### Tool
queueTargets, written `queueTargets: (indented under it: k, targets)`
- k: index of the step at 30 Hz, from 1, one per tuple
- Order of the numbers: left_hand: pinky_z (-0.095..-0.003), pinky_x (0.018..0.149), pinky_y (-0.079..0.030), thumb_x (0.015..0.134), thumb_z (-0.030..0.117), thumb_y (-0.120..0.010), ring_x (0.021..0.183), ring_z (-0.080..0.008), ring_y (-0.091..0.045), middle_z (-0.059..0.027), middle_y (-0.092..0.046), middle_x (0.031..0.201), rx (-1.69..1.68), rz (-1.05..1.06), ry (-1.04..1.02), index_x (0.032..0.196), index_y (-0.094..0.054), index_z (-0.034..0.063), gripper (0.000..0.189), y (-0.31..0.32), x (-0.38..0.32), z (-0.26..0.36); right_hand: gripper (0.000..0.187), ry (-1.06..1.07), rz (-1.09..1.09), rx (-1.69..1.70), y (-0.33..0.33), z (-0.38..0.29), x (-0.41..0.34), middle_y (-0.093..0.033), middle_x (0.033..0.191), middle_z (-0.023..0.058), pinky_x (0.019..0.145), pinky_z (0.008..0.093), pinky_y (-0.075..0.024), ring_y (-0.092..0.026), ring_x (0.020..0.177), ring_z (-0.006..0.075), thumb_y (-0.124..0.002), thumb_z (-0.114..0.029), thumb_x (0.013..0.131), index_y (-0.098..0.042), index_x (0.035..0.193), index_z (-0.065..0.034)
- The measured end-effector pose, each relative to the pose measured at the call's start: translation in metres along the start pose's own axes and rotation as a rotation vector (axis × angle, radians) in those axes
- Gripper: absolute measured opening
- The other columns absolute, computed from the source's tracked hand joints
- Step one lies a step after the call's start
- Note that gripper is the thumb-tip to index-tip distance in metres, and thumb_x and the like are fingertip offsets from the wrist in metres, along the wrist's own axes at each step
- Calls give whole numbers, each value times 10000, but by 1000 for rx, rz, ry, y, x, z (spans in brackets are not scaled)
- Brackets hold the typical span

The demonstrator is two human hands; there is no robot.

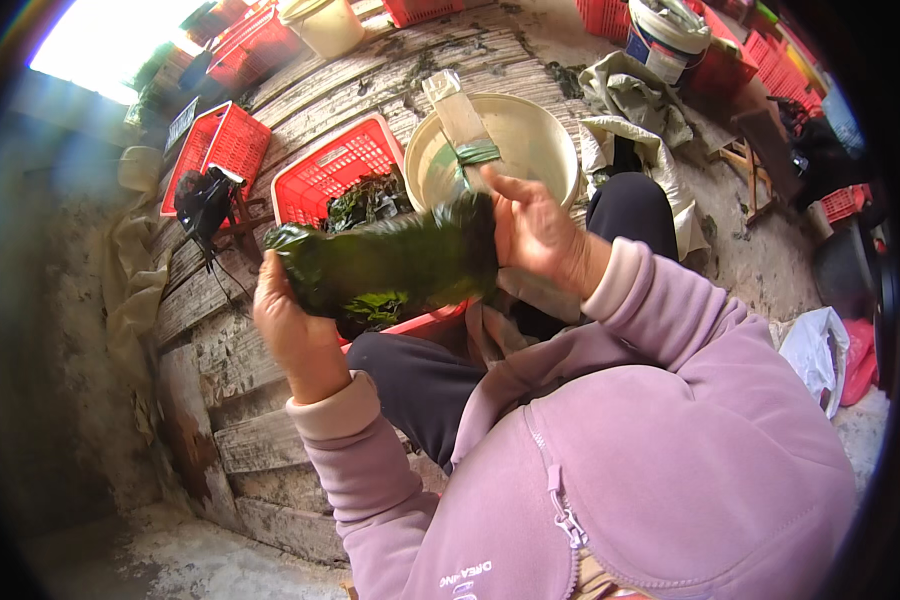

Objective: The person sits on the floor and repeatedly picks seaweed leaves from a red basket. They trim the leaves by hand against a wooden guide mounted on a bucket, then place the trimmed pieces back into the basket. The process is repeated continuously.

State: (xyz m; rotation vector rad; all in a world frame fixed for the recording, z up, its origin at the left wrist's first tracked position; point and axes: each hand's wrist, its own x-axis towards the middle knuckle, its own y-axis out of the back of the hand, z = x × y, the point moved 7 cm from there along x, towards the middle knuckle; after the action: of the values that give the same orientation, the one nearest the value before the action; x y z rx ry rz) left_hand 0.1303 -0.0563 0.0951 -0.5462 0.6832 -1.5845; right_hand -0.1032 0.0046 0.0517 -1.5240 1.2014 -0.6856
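My left hand [296,322] and my right hand [536,232] hold a broad, glossy dark green sheet, apparently kelp [397,259], stretched between them above my lap. The left fingers are mostly behind its left end; the right thumb points up at its right end. Just beyond, a red plastic basket [311,180] contains dark, wet seaweed-like pieces [371,199], partly covered by the sheet. To its right stands a round cream tub [547,142]. A wooden board [457,120], wrapped with green cord [478,152], lies over its rim, its near end hidden behind my right hand.
Weathered planks [262,450] make up the surface around me. A second red basket [232,146] and a dark bundle [206,199] stand left. Crumpled grey cloth [637,90] and a white bucket [667,37] are at upper right; plastic bags [817,352] lie right.
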Motion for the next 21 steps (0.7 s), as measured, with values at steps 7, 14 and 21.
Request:
queueTargets:
  k: [7, 14, 21]
  targets:
    - [-395, 773, -529, 950, 233, -486, 814, -248, -637, -126, -644, 908, -22, 224, 155, 998, -554, 5, 242, 64, 9, -52, 182, 219, 212, -612, 2, -45, 4, -661, 849, 48, 637, 252, -544, -644, 692, 124, -580, -159, 899, -618, 956, 9]
    - [-293, 842, -492, 671, -138, -642, 979, -175, -586, -145, -559, 1170, 246, -242, 217, 1374, -357, 9, 773, 10, -18, -85, 261, 507, 445, -1235, -2, -71, -7, -650, 790, 62, 637, 198, -476, -577, 669, 77, -672, -29, 784, -603, 1017, 68]
    - [-271, 730, -491, 632, 73, -772, 779, -160, -626, -44, -645, 880, 1183, -380, 49, 1085, -654, 67, 468, -12, -9, -77, 268, 496, 322, -1399, -8, -70, -11, -667, 902, 75, 729, 222, -488, -599, 772, 93, -608, 18, 802, -625, 1067, 52]
